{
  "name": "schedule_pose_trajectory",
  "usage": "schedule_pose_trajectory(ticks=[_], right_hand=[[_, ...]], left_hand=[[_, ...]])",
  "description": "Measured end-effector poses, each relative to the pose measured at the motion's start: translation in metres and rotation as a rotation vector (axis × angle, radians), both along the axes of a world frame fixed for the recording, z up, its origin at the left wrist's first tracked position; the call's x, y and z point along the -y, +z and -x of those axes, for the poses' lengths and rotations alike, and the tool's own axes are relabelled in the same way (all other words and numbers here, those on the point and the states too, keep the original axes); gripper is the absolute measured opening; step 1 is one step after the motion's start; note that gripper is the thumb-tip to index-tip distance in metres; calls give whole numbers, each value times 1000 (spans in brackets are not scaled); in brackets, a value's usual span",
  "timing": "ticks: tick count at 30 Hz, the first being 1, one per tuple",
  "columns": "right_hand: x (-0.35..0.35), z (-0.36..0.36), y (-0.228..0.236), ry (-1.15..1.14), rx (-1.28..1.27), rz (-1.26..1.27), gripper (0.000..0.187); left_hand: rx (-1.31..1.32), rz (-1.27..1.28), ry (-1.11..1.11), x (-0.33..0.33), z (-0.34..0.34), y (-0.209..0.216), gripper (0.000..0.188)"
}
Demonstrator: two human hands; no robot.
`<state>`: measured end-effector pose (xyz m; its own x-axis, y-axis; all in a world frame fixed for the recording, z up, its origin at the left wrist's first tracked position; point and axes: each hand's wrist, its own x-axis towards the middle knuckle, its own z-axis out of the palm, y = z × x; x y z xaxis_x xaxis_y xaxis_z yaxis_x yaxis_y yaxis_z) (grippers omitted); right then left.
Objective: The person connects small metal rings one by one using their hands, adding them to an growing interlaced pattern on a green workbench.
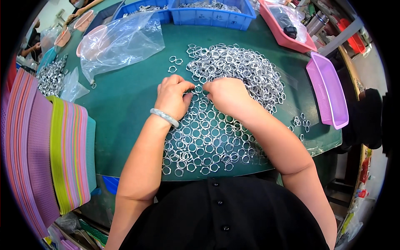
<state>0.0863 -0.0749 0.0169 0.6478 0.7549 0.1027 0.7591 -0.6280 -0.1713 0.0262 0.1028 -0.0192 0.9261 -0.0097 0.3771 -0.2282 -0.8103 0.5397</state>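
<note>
Many thin silvery hex-shaped metal rings (203, 140) are spread in a loose layer on the green table in front of me. Behind them, to the right, more of the same rings form a dense heap (239, 62). My left hand (173, 96), with a pale bangle at its wrist, reaches in at the layer's far left edge; its index finger and thumb are apart beside a ring. Close by on the right, the fingers of my right hand (228, 95) are bent together over rings at the heap's near edge. Whatever those fingertips grip is hidden.
Stacked plastic baskets (68, 154) rise at the left. A clear plastic bag (125, 46) lies at the far left, near blue bins (212, 16) of metal parts. A pink tray (287, 33) and a purple basket (328, 89) line the right side. Other people are at the far left.
</note>
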Motion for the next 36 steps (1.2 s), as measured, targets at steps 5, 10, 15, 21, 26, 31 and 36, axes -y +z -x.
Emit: schedule_pose_trajectory(ticks=[5,10,15,21,26,31,36], right_hand=[[-2,-3,-1,37,6,76,14],[1,2,-6,41,67,84,9],[14,6,1,89,-206,-524,8],[23,21,22,-142,-996,-668,11],[32,29,18,-105,-1168,-863,12],[36,34,17,-132,-1185,-922,13],[40,34,4,-70,-824,-831,13]], left_hand=[[-6,-10,-8,-2,1,2,20],[32,-82,-18,-2,5,6,20],[64,89,-75,5,5,20,26],[-47,508,-184,16,9,19,19],[-25,507,-223,22,13,24,12],[21,506,-255,28,15,26,12],[194,381,-383,26,11,15,15]])
